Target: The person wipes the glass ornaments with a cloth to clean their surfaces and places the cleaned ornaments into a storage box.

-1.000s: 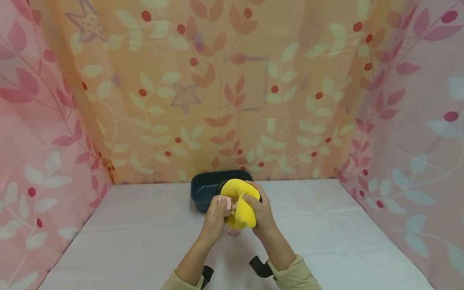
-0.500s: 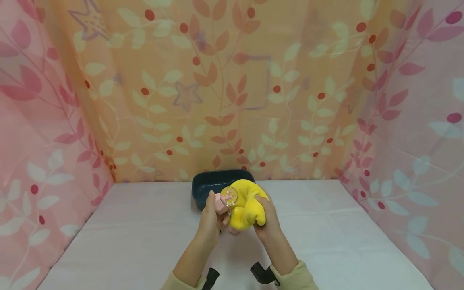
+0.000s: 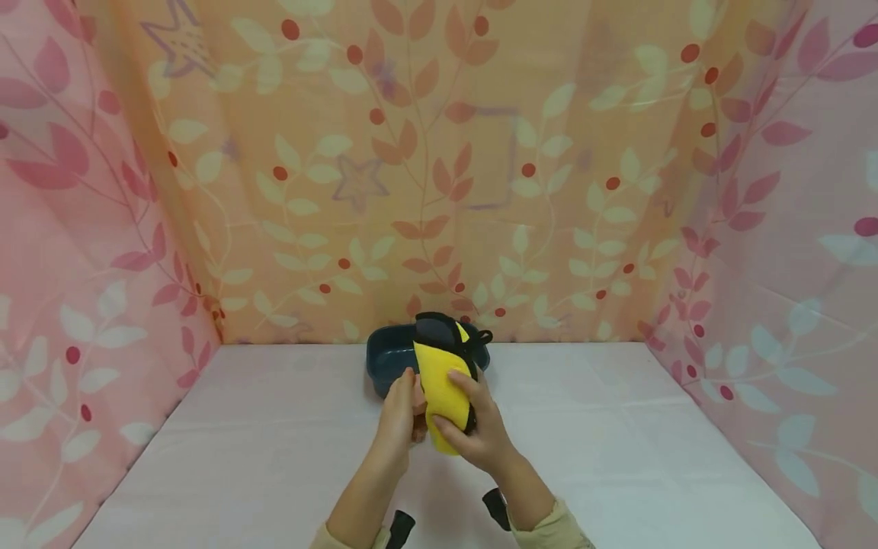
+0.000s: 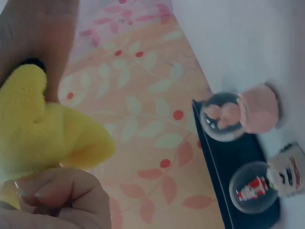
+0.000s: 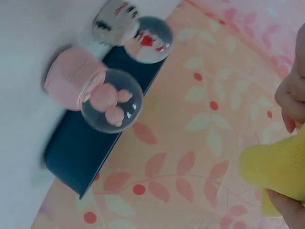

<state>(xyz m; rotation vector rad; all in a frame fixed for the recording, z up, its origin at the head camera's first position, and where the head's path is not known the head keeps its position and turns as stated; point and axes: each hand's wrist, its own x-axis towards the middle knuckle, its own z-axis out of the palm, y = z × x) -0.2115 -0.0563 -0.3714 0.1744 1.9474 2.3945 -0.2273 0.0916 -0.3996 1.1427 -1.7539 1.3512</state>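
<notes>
In the head view my right hand [image 3: 483, 427] grips a yellow plush cloth [image 3: 442, 381] with black patches and a black loop, raised over the table. My left hand [image 3: 394, 423] holds a pink-based snow globe [image 3: 419, 396], mostly hidden behind its fingers and the cloth. The cloth is against or close beside the globe; contact is partly hidden. Both wrist views show a pink snow globe [image 5: 76, 78] and a white-based snow globe [image 5: 114, 23] with a red figure inside, standing beside a dark blue basin [image 5: 78, 148]. These two are hidden in the head view.
The dark blue basin [image 3: 387, 358] stands at the table's back edge, behind my hands. White cloth covers the table [image 3: 274, 457]. Floral curtains [image 3: 439, 152] enclose the back and both sides.
The yellow cloth, bunched around and beside the snow globe before, now stands lengthwise with its black end and loop upward. The globe in my left hand has turned mostly out of sight.
</notes>
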